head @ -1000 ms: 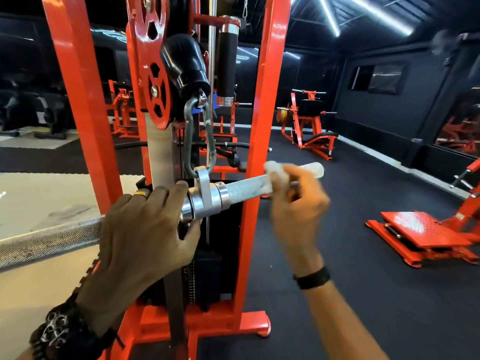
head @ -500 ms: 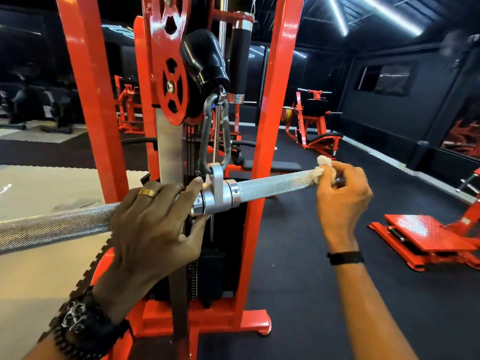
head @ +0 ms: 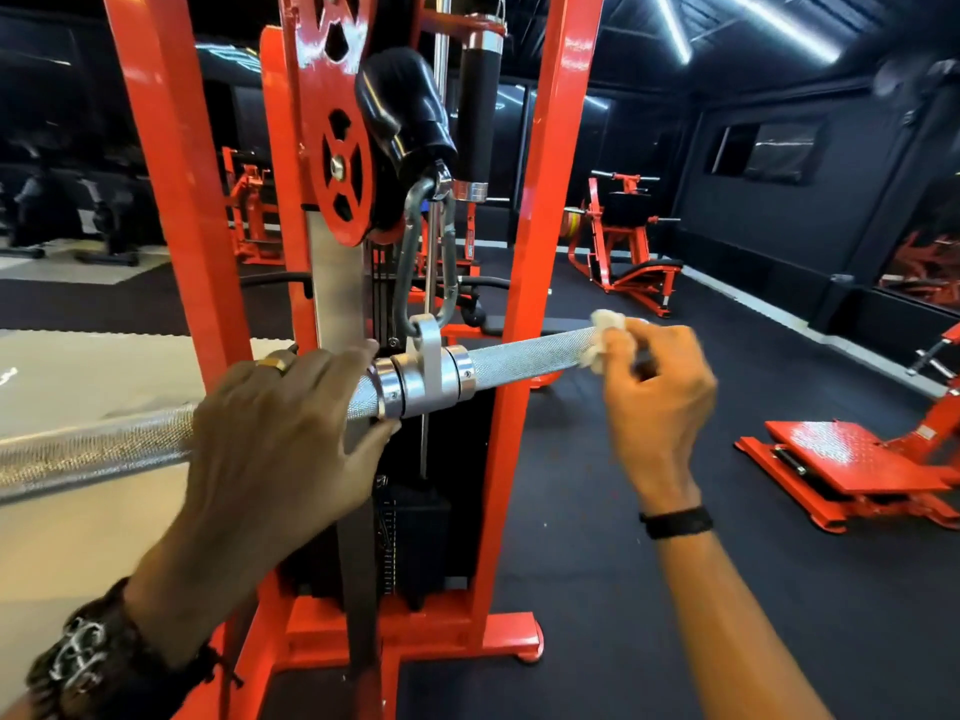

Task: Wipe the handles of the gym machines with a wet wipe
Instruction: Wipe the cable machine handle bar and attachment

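Knurled steel bar (head: 524, 356) of a red cable machine (head: 540, 252), hung by its centre swivel from a carabiner (head: 423, 262). Its long axis runs from the lower left edge of the view up to the right. The right hand (head: 657, 402) sits at the bar's right end, fingers curled round the bar and pinching a white wet wipe (head: 605, 337) against the knurling. The left hand (head: 280, 433) grips the bar just left of the swivel, steadying it. The unwiped left half lies beyond the left hand, well apart from the wipe; reaching it probably calls for a change of hands.
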